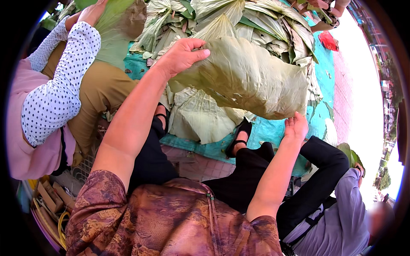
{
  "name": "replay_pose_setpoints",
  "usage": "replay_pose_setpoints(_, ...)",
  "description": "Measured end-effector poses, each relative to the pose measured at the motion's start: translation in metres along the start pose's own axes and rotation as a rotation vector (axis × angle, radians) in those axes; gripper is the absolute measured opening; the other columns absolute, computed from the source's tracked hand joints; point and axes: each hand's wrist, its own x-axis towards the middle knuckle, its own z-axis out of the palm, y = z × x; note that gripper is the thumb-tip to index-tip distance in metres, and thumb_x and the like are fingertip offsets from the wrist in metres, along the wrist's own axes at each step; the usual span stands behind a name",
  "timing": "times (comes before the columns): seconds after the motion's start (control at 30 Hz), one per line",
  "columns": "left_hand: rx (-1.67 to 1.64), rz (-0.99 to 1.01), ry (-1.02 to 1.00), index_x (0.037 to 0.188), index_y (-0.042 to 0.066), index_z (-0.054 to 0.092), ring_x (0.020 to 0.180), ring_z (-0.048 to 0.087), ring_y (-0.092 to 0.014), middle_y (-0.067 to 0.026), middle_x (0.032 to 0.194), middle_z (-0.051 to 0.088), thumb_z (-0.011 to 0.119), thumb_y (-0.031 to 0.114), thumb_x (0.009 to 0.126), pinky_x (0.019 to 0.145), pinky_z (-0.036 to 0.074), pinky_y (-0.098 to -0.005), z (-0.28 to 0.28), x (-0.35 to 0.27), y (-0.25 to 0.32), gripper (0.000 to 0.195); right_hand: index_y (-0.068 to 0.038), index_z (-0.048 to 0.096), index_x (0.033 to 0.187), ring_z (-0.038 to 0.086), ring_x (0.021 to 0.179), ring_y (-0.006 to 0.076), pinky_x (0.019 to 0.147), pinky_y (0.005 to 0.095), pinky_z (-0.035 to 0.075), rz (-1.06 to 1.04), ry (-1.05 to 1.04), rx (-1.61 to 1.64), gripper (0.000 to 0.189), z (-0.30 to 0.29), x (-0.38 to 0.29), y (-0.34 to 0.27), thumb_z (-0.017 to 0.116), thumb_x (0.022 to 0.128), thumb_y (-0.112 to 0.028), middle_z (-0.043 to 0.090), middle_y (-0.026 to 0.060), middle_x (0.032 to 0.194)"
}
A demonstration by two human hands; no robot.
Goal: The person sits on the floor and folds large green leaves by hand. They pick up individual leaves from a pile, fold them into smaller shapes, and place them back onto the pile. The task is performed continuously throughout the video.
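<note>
A large, pale green dried leaf [253,75], with veins and a few small holes, is stretched between my two hands. My left hand [184,56] pinches its upper left edge between thumb and fingers. At its lower right corner, my right hand [296,127] grips the rim with the fingertips. Behind the held leaf rises a big heap of similar leaves [221,25], some folded and overlapping. Below it, another pale leaf [197,116] lies between my feet, partly covered by the one I hold.
A turquoise tarp [323,83] lies under the heap, over pink paving [342,92]. To the left, a person in polka-dot sleeves [57,86] handles a green leaf [112,35]. Another person [336,211] sits at right. A red bag [328,41] and a container of cardboard [49,195] are nearby.
</note>
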Motion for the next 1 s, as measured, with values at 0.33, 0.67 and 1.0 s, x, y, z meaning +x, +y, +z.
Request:
replay_pose_setpoints(0.33, 0.677, 0.194, -0.268, 0.092, -0.003, 0.062, 0.071, 0.055, -0.009, -0.0053, 0.072, 0.060, 0.062, 0.007, 0.083, 0.066, 0.044, -0.0264, 0.045, -0.014, 0.012, 0.013, -0.010, 0.049, 0.129, 0.040, 0.124, 0.0343, 0.103, 0.0396, 0.035, -1.151, -0.483, -0.704, 0.061, 0.094, -0.104, -0.018, 0.063, 0.070, 0.000, 0.042, 0.0144, 0.137)
replay_pose_setpoints(0.67, 0.799, 0.378, -0.392, 0.093, 0.000, 0.063, 0.075, 0.061, -0.032, -0.0148, 0.081, 0.063, 0.062, 0.006, 0.079, 0.067, 0.047, -0.0362, 0.064, -0.017, 0.011, 0.016, -0.008, 0.063, 0.085, 0.055, 0.100, 0.0301, 0.090, 0.0456, 0.037, -1.141, -0.784, -0.937, 0.017, 0.122, -0.104, 0.006, 0.067, 0.069, -0.009, 0.062, 0.0078, 0.094)
replay_pose_setpoints(1.0, 0.862, 0.534, -0.311, 0.089, 0.002, 0.061, 0.075, 0.057, -0.034, -0.0135, 0.076, 0.059, 0.061, 0.014, 0.081, 0.067, 0.045, -0.0409, 0.071, -0.015, -0.004, 0.014, -0.005, 0.059, 0.077, 0.057, 0.071, 0.0335, 0.063, 0.0424, 0.044, -0.932, -0.865, -0.908, 0.010, 0.126, -0.112, 0.010, 0.062, 0.077, -0.015, 0.058, 0.0126, 0.073)
